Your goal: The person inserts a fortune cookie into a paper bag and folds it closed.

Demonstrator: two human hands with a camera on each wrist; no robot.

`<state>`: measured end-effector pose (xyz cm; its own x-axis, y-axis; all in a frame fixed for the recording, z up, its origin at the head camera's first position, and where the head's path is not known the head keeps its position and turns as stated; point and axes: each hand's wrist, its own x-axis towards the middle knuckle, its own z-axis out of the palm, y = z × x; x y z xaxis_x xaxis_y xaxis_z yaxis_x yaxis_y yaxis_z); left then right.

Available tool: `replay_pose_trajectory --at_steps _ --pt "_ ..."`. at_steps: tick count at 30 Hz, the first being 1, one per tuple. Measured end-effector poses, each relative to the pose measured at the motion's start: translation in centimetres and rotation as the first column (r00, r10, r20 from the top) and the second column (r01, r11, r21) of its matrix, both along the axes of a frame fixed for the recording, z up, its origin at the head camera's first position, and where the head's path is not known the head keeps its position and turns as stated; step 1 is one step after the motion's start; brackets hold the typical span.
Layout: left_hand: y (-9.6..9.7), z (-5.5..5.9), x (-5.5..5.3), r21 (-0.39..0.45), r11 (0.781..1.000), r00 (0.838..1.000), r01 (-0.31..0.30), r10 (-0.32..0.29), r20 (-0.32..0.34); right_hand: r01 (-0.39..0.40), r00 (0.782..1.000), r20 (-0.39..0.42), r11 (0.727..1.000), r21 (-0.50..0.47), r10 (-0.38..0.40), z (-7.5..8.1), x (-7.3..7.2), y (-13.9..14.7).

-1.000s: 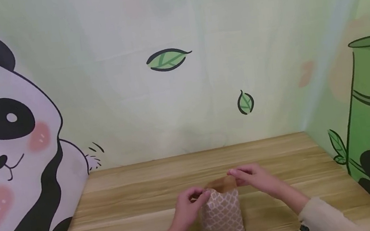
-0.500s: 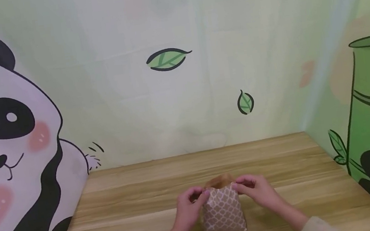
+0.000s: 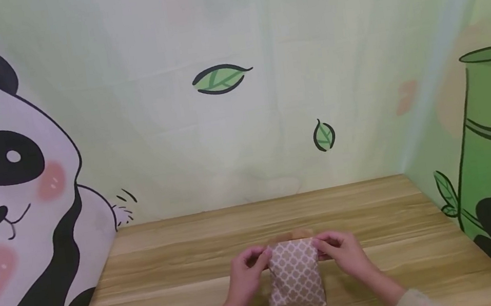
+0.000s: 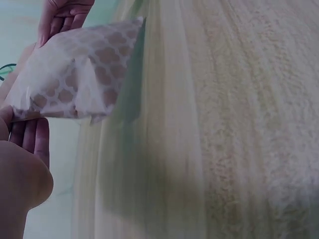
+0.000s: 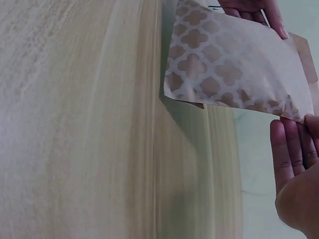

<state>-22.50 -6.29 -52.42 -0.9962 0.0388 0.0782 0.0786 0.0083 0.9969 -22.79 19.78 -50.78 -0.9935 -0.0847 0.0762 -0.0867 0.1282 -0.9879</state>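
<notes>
A small paper bag (image 3: 295, 275) with a brown-and-white lattice print stands over the middle of the wooden table, its patterned side facing me. Behind its top edge a plain brown flap (image 3: 300, 233) shows. My left hand (image 3: 245, 276) pinches the upper left corner between thumb and fingers, and my right hand (image 3: 346, 254) pinches the upper right corner. In the left wrist view the bag (image 4: 70, 74) is creased and bulges a little. The right wrist view shows the bag (image 5: 219, 59) stretched between both hands. Whatever may be inside is hidden.
The wooden table (image 3: 172, 266) reaches back to a pale green cloth backdrop (image 3: 243, 137). Printed pandas (image 3: 14, 204), leaves and a bamboo stalk (image 3: 486, 126) decorate the surrounding walls.
My right hand has come down from the brown flap to the bag's upper right corner. The bag's top edge is now pulled straight, and less of the flap shows.
</notes>
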Motion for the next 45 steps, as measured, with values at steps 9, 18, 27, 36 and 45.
replay_pose_trajectory --at_steps 9,18,27,36,45 --pt "-0.5 -0.9 0.1 0.018 1.0 0.998 0.026 -0.026 0.049 0.013 1.0 0.008 1.0 0.029 -0.013 -1.2 0.0 -0.3" --pt "-1.3 -1.1 -0.9 -0.04 0.993 0.994 0.111 -0.111 -0.004 -0.037 0.999 0.002 0.999 0.029 0.037 -1.7 0.1 0.1" --pt "-1.5 -1.0 -1.1 -0.081 0.988 0.99 0.135 -0.138 -0.028 -0.038 0.999 0.025 0.999 0.007 0.038 -2.0 0.0 0.5" --pt "-1.6 -1.3 -0.6 -0.009 0.986 0.985 0.164 -0.164 -0.051 0.007 0.993 0.116 0.998 -0.057 0.0 -2.6 -0.4 0.1" --pt "-1.5 -1.1 -0.1 -0.003 0.974 0.972 0.225 -0.224 -0.073 0.096 0.985 0.153 0.994 -0.057 -0.086 -2.4 -0.3 -0.4"
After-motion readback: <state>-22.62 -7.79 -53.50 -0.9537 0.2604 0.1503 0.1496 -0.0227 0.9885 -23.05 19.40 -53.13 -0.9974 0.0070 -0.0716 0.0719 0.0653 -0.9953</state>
